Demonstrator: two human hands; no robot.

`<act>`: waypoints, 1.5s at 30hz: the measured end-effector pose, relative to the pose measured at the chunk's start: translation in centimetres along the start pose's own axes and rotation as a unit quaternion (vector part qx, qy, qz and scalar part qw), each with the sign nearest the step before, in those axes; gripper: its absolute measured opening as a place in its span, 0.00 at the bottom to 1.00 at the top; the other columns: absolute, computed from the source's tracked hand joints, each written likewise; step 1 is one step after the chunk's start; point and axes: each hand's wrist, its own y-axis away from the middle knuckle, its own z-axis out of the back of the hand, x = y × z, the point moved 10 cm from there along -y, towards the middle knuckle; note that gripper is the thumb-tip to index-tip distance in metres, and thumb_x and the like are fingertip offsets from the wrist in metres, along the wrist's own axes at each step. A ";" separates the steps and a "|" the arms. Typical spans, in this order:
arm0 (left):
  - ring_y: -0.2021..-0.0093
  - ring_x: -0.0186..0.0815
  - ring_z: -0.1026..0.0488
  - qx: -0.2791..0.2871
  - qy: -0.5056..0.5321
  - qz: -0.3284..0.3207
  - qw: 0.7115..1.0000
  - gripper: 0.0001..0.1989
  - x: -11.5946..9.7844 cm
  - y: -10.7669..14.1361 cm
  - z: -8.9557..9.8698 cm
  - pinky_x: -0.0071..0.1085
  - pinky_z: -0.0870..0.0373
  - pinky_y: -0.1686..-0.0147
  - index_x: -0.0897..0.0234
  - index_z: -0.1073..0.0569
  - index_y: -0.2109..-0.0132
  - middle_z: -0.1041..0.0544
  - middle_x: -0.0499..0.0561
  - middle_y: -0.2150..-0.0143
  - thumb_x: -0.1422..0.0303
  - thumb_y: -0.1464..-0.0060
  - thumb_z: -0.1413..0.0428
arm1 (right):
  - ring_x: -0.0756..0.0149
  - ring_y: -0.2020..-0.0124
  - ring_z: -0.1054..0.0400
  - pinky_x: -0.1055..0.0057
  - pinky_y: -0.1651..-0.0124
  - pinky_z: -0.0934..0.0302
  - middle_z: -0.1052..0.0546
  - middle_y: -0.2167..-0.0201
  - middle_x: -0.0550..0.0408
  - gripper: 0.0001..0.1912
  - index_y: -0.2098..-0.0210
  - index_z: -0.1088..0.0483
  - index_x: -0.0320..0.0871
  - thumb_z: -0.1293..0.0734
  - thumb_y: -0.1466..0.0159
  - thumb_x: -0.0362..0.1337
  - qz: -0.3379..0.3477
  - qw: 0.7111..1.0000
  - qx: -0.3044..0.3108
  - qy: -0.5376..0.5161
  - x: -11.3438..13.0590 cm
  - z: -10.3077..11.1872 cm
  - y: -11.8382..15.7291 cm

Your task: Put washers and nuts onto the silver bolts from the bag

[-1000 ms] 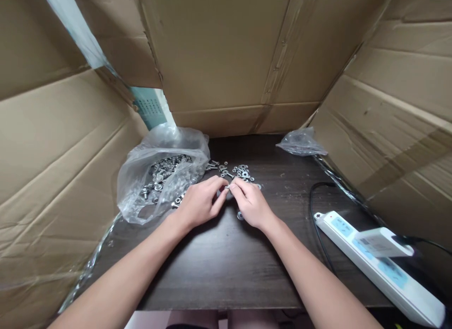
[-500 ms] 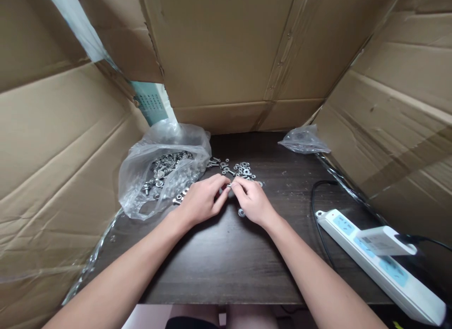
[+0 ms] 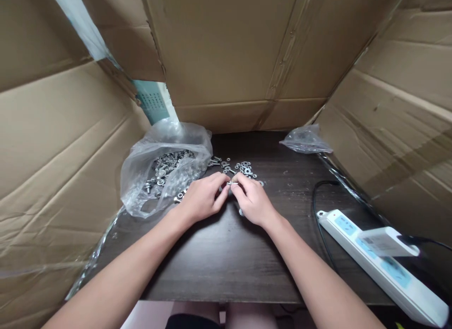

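Observation:
A small metal bolt (image 3: 231, 183) lies crosswise between my two hands, its ends covered by fingertips. My left hand (image 3: 205, 197) pinches its left end between thumb and forefinger. At the other end, the thumb and forefinger of my right hand (image 3: 254, 197) are closed on it. Whether a nut or washer sits on the bolt is too small to tell. Just beyond my fingers lie loose nuts and washers (image 3: 245, 168) and several bolts (image 3: 215, 161). A washer (image 3: 241, 212) shows partly beneath my right hand, and more pieces (image 3: 179, 196) lie by my left wrist.
An open plastic bag (image 3: 132, 178) full of screw hardware stands at the left. A smaller clear bag (image 3: 306, 139) lies back right. The white power strip (image 3: 381, 267) and its black cable (image 3: 313, 216) run along the right. Cardboard walls (image 3: 226, 55) enclose the dark table (image 3: 219, 267).
More of the bolt's shank shows between my fingertips, and my right forefinger has lifted slightly. The washer under my right hand is more covered. Both hands stay in nearly the same place.

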 end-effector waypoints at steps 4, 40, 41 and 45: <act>0.63 0.36 0.27 0.002 0.006 -0.008 1.000 0.09 0.0 0.0 -0.1 0.32 0.35 0.66 0.63 0.31 0.53 0.25 0.50 0.60 0.67 0.35 0.53 | 0.70 0.74 0.42 0.71 0.67 0.50 0.35 0.76 0.60 0.11 0.71 0.40 0.43 0.42 0.31 0.38 -0.010 1.000 -0.004 -0.007 -0.1 -0.1 0.0; 0.66 0.33 0.28 -0.020 0.027 -0.040 0.999 0.09 -0.7 0.1 0.6 0.30 0.34 0.66 0.63 0.30 0.52 0.25 0.50 0.60 0.66 0.33 0.52 | 0.72 0.78 0.47 0.71 0.71 0.54 0.40 0.81 0.61 0.18 0.76 0.45 0.43 0.44 0.29 0.39 0.020 0.999 -0.037 0.008 0.7 0.8 -0.1; 0.66 0.33 0.28 -0.017 0.024 -0.040 0.999 0.10 -0.7 0.1 0.5 0.30 0.34 0.66 0.63 0.29 0.52 0.25 0.50 0.60 0.66 0.33 0.52 | 0.72 0.78 0.48 0.70 0.71 0.54 0.41 0.82 0.61 0.18 0.76 0.46 0.43 0.44 0.30 0.39 0.017 0.999 -0.034 0.005 0.6 0.8 -0.1; 0.65 0.34 0.27 -0.009 0.009 -0.029 0.999 0.10 -0.7 0.2 0.4 0.31 0.35 0.67 0.62 0.29 0.52 0.24 0.49 0.60 0.65 0.33 0.52 | 0.71 0.78 0.48 0.69 0.71 0.55 0.41 0.82 0.60 0.20 0.77 0.48 0.43 0.44 0.29 0.40 0.003 1.000 -0.023 -0.006 0.3 0.8 -0.1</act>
